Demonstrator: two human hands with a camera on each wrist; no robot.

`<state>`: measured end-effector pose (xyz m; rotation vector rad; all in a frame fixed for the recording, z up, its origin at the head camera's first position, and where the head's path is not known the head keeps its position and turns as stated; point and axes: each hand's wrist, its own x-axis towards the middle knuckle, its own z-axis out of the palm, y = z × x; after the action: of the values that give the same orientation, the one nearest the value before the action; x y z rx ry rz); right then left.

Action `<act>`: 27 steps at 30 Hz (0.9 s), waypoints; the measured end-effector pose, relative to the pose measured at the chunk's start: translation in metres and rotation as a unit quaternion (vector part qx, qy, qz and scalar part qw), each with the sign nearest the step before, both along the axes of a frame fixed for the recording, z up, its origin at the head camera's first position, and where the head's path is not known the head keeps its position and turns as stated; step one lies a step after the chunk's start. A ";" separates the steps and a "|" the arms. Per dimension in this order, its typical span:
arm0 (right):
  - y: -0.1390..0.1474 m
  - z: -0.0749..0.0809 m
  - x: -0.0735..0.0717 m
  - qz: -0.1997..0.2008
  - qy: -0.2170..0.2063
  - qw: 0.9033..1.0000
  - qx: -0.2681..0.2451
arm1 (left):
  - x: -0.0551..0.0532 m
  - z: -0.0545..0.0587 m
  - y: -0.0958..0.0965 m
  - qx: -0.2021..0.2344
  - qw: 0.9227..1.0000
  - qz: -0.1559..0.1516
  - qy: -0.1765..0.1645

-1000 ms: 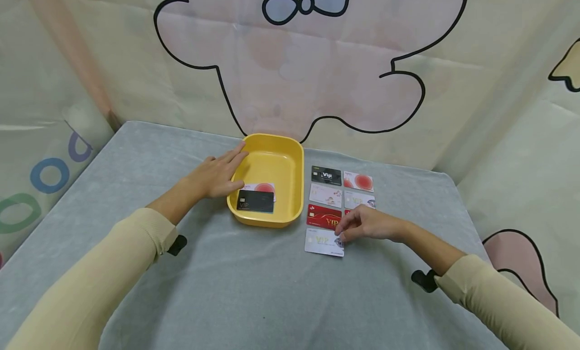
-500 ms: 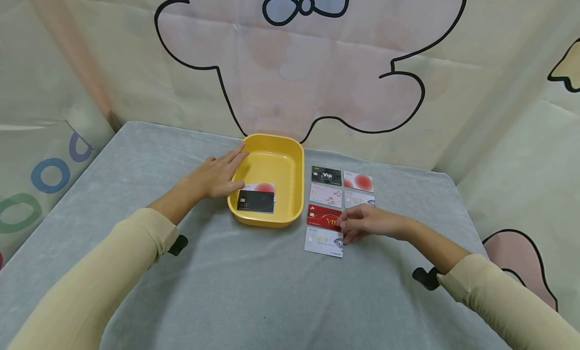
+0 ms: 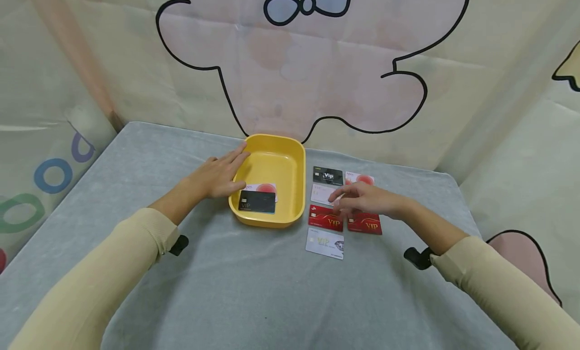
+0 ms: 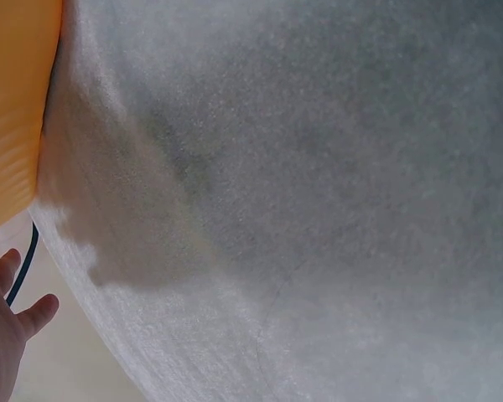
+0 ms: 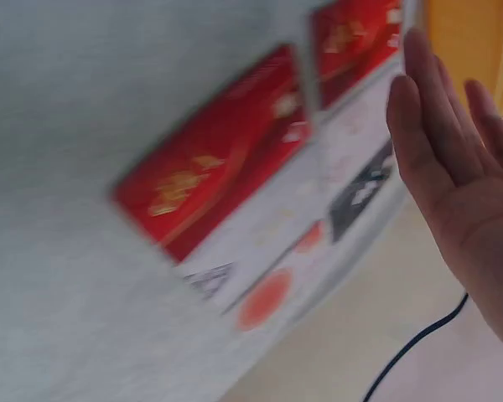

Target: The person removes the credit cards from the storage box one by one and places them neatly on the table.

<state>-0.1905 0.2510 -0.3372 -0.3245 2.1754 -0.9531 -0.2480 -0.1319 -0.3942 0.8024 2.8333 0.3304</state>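
My left hand (image 3: pixel 215 179) rests with spread fingers on the left rim of a yellow plastic bin (image 3: pixel 276 163). Inside lie a black VIP card (image 3: pixel 257 203) and, partly under it, a white card with a red circle (image 3: pixel 265 188). Over the card rows right of the bin, my right hand (image 3: pixel 369 199) hovers with straight fingers, holding nothing. Below it are two red VIP cards, one left (image 3: pixel 320 217) and one right (image 3: pixel 365 224). A silver-white VIP card (image 3: pixel 322 242) lies nearest me. A white card (image 5: pixel 256 239), covered by my hand in the head view, shows in the right wrist view.
At the rows' far end lie a black Vip card (image 3: pixel 328 176) and a white card with red circles (image 3: pixel 360 178). A pale card (image 3: pixel 319 194) sits in front of the black one. Grey cloth (image 3: pixel 272 289) covers the table; a printed curtain (image 3: pixel 281 88) hangs behind it.
My right hand has moved from beside the nearest white card, away from me and up over the middle rows, uncovering the right red card. The left hand stays at the bin's rim.
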 end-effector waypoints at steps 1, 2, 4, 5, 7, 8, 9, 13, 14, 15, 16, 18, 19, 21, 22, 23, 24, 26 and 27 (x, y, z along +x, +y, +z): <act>-0.005 0.003 -0.003 -0.002 0.012 1.000 -0.012 | 0.000 0.000 0.000 0.000 1.000 0.000 0.001; -0.011 0.006 -0.006 -0.005 0.024 0.999 -0.024 | 0.000 0.000 0.000 0.001 1.000 -0.001 0.001; -0.023 0.011 -0.011 -0.009 0.042 0.998 -0.051 | 0.000 0.000 0.000 0.002 1.000 -0.002 0.002; -0.029 0.014 -0.013 -0.011 0.047 0.997 -0.064 | 0.000 0.000 0.000 0.002 1.000 -0.003 0.002; -0.042 0.017 -0.018 -0.016 0.045 0.994 -0.094 | -0.001 0.000 0.000 0.001 1.000 -0.005 0.003; -0.049 0.017 -0.019 -0.018 0.039 0.994 -0.105 | -0.001 0.000 0.000 0.001 1.000 -0.005 0.003; -0.055 0.018 -0.021 -0.017 0.030 0.993 -0.116 | -0.001 -0.001 0.000 0.000 1.000 -0.005 0.002; -0.079 0.013 -0.025 -0.008 -0.009 0.991 -0.135 | -0.001 0.000 0.000 -0.004 1.000 -0.004 -0.004; -0.084 0.012 -0.025 -0.006 -0.015 0.991 -0.134 | -0.001 0.000 0.000 -0.005 1.000 -0.003 -0.005; -0.089 0.011 -0.025 -0.003 -0.018 0.992 -0.128 | -0.001 0.000 0.001 -0.006 1.000 -0.003 -0.006; -0.094 0.009 -0.026 0.000 -0.020 0.992 -0.122 | -0.001 0.000 0.000 -0.007 1.000 -0.003 -0.006; -0.102 0.007 -0.026 0.006 -0.021 0.994 -0.109 | -0.001 0.000 0.000 -0.008 1.000 -0.002 -0.006; -0.106 0.007 -0.027 0.009 -0.020 0.994 -0.103 | -0.001 0.000 0.000 -0.009 1.000 -0.001 -0.007; -0.111 0.006 -0.028 0.012 -0.020 0.996 -0.086 | -0.001 0.000 0.000 -0.010 1.000 0.001 -0.007; -0.114 0.005 -0.028 0.012 -0.020 0.997 -0.080 | -0.001 0.000 0.000 -0.009 1.000 0.001 -0.007; -0.116 0.005 -0.029 0.013 -0.021 0.997 -0.074 | -0.001 0.000 0.000 -0.009 1.000 0.001 -0.007; -0.118 0.004 -0.029 0.013 -0.022 0.997 -0.068 | -0.001 0.000 0.000 -0.010 1.000 0.001 -0.007; -0.121 0.003 -0.030 0.019 -0.028 0.998 -0.055 | -0.002 0.000 0.000 -0.010 1.000 -0.001 -0.004; -0.123 0.003 -0.030 0.025 -0.031 0.998 -0.050 | -0.002 0.000 0.000 -0.009 1.000 -0.002 -0.003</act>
<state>-0.2204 0.1281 -0.3341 -0.3895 2.0591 -1.0335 -0.2501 -0.1319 -0.3947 0.8031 2.8244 0.3045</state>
